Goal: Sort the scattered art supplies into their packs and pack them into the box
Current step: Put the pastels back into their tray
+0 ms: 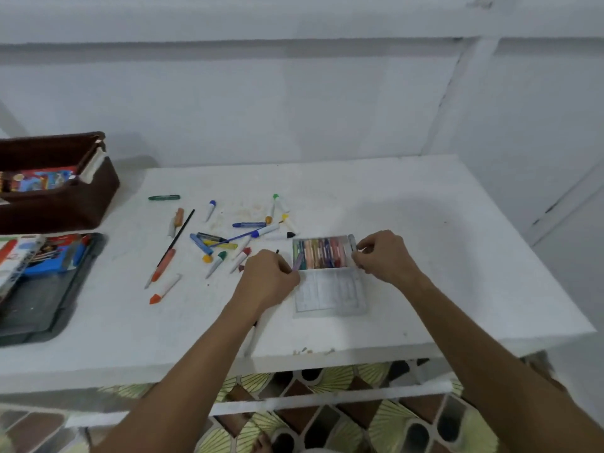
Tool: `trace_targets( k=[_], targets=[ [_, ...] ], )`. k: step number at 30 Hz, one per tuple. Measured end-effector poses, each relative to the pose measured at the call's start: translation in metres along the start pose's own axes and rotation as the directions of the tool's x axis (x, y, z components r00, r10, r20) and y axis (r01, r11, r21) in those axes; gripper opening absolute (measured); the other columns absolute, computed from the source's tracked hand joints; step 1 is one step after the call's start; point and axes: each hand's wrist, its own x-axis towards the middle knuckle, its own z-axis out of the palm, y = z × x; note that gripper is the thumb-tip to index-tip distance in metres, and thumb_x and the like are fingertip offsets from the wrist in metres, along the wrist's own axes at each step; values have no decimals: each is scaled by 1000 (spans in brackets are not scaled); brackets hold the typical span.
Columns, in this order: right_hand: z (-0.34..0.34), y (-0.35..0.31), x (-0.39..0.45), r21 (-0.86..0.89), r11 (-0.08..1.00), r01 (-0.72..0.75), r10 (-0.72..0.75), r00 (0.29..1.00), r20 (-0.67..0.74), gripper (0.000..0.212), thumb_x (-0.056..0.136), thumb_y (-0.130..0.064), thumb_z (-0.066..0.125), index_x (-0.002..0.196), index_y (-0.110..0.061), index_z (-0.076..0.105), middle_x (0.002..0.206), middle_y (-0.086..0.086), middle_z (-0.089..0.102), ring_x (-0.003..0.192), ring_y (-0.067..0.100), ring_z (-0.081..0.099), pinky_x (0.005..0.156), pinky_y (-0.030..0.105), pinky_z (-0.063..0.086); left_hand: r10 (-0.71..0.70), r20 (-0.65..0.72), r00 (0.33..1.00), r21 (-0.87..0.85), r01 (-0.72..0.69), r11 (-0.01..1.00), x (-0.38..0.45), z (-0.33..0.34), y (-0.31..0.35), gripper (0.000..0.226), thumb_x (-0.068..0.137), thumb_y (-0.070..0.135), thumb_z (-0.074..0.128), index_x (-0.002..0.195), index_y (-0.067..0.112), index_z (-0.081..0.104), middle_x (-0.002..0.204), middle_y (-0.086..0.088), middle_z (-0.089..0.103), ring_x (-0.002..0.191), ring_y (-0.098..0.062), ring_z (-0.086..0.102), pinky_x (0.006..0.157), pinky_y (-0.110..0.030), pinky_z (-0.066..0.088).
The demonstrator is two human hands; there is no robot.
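Observation:
A clear plastic crayon pack (322,255) lies on the white table (408,223), its row of coloured crayons showing and its flap (328,294) folded toward me. My left hand (269,276) pinches a purple crayon (297,263) at the pack's left edge. My right hand (384,256) pinches the pack's right edge, beside a grey crayon (352,240). Several loose markers and crayons (215,237) lie scattered to the left of the pack. A brown box (62,197) stands at the table's far left with a colourful pack inside.
A dark grey tray (42,308) at the left edge holds several printed packs. A thin black brush (178,235) lies among the markers. One white marker (251,338) lies under my left forearm near the front edge. A white wall stands behind.

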Motion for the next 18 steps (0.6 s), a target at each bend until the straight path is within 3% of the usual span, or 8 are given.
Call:
trace_targets(
  k=[3, 5, 8, 12, 16, 18],
  targets=[
    [2, 7, -1, 32, 999, -21, 21, 1000, 22, 26, 81, -17, 69, 101, -1, 70, 81, 10, 70, 65, 15, 65, 60, 21, 52, -25, 21, 999, -25, 26, 999, -13, 9, -4, 31, 85, 30, 66, 80, 0, 72, 66, -14, 70, 59, -25, 68, 61, -36, 58],
    [5, 6, -1, 40, 999, -22, 20, 999, 40, 29, 81, -17, 70, 105, -1, 69, 81, 10, 69, 61, 14, 65, 54, 16, 51, -18, 32, 999, -33, 19, 999, -18, 11, -8, 29, 84, 31, 67, 97, 6, 70, 69, -6, 71, 58, -18, 66, 59, -29, 56],
    [9, 7, 2, 53, 998, -33, 30, 998, 57, 31, 82, -18, 70, 109, -3, 66, 82, 7, 67, 62, 15, 65, 51, 16, 50, 38, 74, 997, -9, -38, 999, -22, 10, -11, 47, 83, 32, 68, 127, 23, 56, 74, 5, 69, 63, 1, 58, 53, -12, 38],
    [10, 7, 6, 13, 1000, -12, 11, 998, 62, 36, 82, -23, 71, 114, -6, 64, 96, 11, 69, 67, 13, 63, 52, 15, 45, 109, 117, 987, 5, -111, 994, -21, 6, -12, 45, 82, 32, 69, 126, 28, 59, 77, 4, 71, 62, 0, 58, 47, -5, 34],
    [9, 5, 8, -23, 999, 32, -30, 997, 72, 31, 86, -27, 67, 111, -10, 67, 100, 8, 69, 66, 4, 55, 54, 14, 40, 126, 148, 981, -38, -121, 992, -19, 5, -19, 45, 82, 35, 71, 125, 31, 60, 72, 1, 72, 61, -8, 62, 56, -16, 46],
    [6, 7, 9, -48, 998, 51, -47, 995, 85, 27, 89, -25, 62, 111, -11, 69, 106, 8, 69, 75, 8, 56, 65, 18, 41, 136, 171, 976, -44, -130, 991, -18, 4, -20, 46, 82, 37, 72, 126, 30, 60, 70, 1, 72, 60, -8, 62, 61, -23, 49]
  ],
)
